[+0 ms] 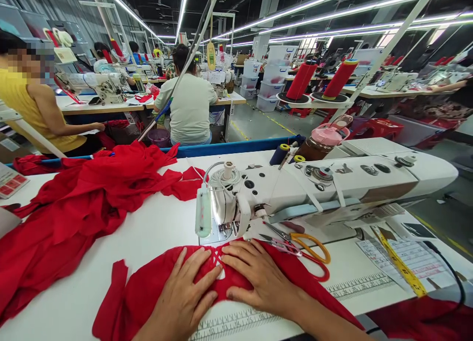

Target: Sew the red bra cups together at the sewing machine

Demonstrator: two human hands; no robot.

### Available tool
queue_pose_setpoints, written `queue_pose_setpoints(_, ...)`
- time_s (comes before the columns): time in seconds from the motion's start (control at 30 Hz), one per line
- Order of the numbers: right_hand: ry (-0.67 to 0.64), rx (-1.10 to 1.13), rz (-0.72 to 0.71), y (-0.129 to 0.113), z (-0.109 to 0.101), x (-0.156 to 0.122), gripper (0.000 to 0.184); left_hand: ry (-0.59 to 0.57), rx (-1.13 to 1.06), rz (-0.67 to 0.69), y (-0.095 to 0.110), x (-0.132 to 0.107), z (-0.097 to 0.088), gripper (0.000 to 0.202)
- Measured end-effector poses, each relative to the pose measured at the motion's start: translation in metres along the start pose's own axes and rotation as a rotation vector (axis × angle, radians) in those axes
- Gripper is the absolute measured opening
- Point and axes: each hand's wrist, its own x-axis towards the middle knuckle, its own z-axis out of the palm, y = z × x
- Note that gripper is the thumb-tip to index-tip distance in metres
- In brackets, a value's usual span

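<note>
Red cloth (144, 287) lies on the white table (155, 232) right in front of the sewing machine (281, 188), its far edge close by the needle area. The left hand (188, 289) and the right hand (256, 274) rest palm down on it, fingers stretched out, neither one gripping. They are near each other but apart; in the gap between their fingertips shows a small criss-cross of red and white. Ruler markings (240, 322) run along the tabletop just below the cloth.

Beyond the right hand, scissors (297, 238) with orange and red handles lie beside the machine, partly over the cloth. Farther right, a yellow tape measure (401, 264) lies across a sheet of paper (436, 267) with writing on it. On the left of the table spreads a big rumpled heap of red fabric (92, 193).

Behind the machine stand a jar (321, 139) with a pink lid and a dark blue spool (279, 154). Two red thread cones (301, 82) sit on a stand above. Past the table, a person in a yellow top (31, 102) and another in a pale shirt (190, 104) sit at work. Clear plastic boxes (271, 80) are stacked farther back, under long ceiling lights (181, 11).
</note>
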Motion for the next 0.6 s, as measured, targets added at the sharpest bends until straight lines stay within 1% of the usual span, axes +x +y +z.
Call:
queue_pose_setpoints(0.17,-0.014,-0.029,-0.009,-0.0025,-0.0017,0.0007,0.049,0.023,0.03,0.01,0.0011,-0.0001,-0.0003,0.053)
queue_pose_setpoints(0.27,-0.01,-0.024,-0.004,-0.0035,-0.0017,0.0008,0.048,0.045,0.061,0.024,0.0014,-0.0017,0.0003,0.051)
queue_pose_setpoints(0.33,-0.016,-0.008,0.005,-0.0029,-0.0009,0.0006,0.052,0.066,0.072,0.031,0.0007,-0.0028,0.001,0.05)
queue_pose_setpoints(0.47,-0.028,0.041,0.045,0.0004,0.0014,-0.0002,0.069,0.108,0.066,0.016,-0.0019,-0.0032,0.0018,0.049)
queue_pose_setpoints(0.6,-0.044,0.051,0.056,0.0026,0.0021,-0.0009,0.067,0.145,0.053,0.012,-0.0036,-0.0022,0.001,0.042)
